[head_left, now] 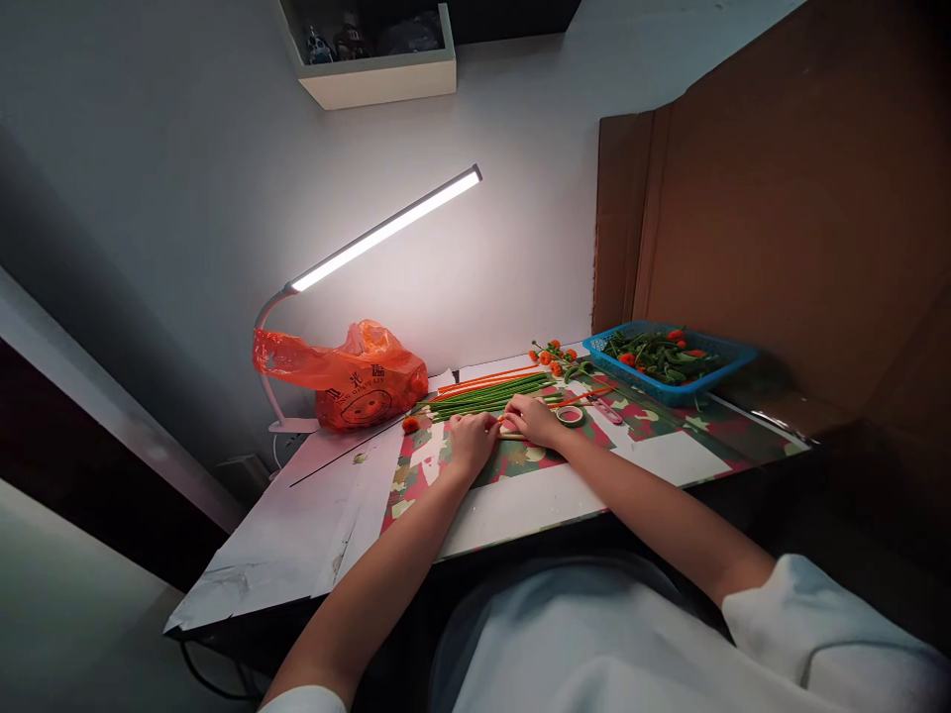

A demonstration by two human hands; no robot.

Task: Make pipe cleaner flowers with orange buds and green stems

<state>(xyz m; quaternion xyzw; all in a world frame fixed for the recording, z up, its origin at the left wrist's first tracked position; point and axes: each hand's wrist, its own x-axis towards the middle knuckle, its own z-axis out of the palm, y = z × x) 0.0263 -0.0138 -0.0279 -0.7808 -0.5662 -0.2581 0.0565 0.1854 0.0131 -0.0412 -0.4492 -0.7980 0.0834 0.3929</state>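
Note:
On the patterned mat my left hand point(472, 441) and my right hand point(533, 421) meet, fingers bent and pinched together. A small orange piece point(502, 420) shows between their fingertips; its kind is too small to tell. Just beyond my hands lies a bundle of long green stems point(490, 394), with thin orange strips point(482, 378) behind it. A pale stick partly shows below my right hand. Right of that hand lies a roll of green tape point(570, 416), and past it a pink-handled tool point(605, 410).
A blue basket point(687, 396) holds leafy stems with orange flowers. More orange flowers point(550, 356) lie at the back, and one flower head point(410, 424) at left. An orange plastic bag point(364, 391) stands beside the lit lamp point(386, 230). Cardboard point(758, 218) rises at right.

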